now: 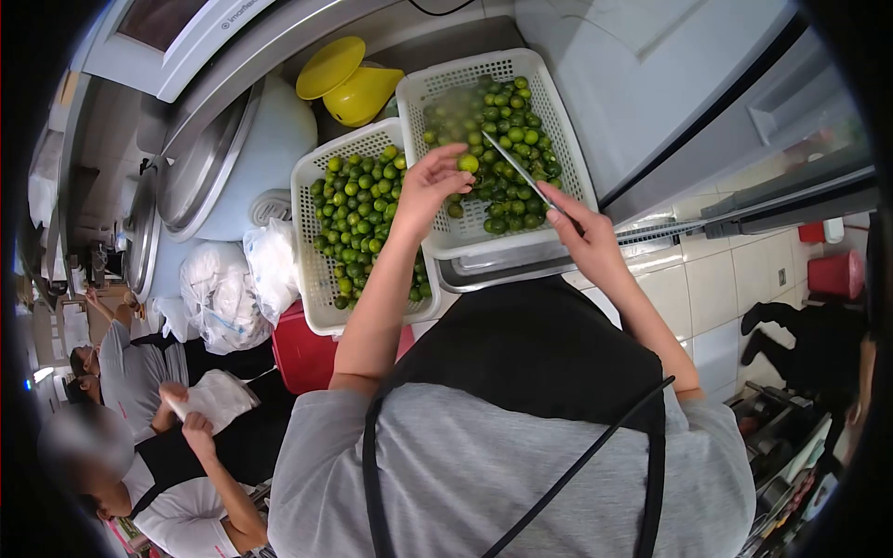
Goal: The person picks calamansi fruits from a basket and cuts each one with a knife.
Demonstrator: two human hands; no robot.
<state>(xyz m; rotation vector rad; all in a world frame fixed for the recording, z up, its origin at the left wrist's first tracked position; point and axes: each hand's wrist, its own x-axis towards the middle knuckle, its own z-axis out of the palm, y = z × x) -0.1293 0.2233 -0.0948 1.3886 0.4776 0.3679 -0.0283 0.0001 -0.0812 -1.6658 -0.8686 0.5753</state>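
Observation:
My left hand (434,182) is over the near left part of the right white basket (566,139), its fingers closed on a small green lime (468,163). In my right hand (584,237) is a knife (516,167), held by its dark handle, the blade pointing up and left over the limes (530,137). The blade tip is just right of the held lime, apart from it. The left white basket (303,246), also holding many green limes (358,200), stands beside it, partly hidden by my left forearm.
A yellow container (355,93) stands behind the baskets. White plastic bags (223,296) and a red bin (302,358) are at the left. Co-workers in grey shirts are at lower left, one holding a white cloth (216,400). A metal appliance edge (735,214) runs along the right.

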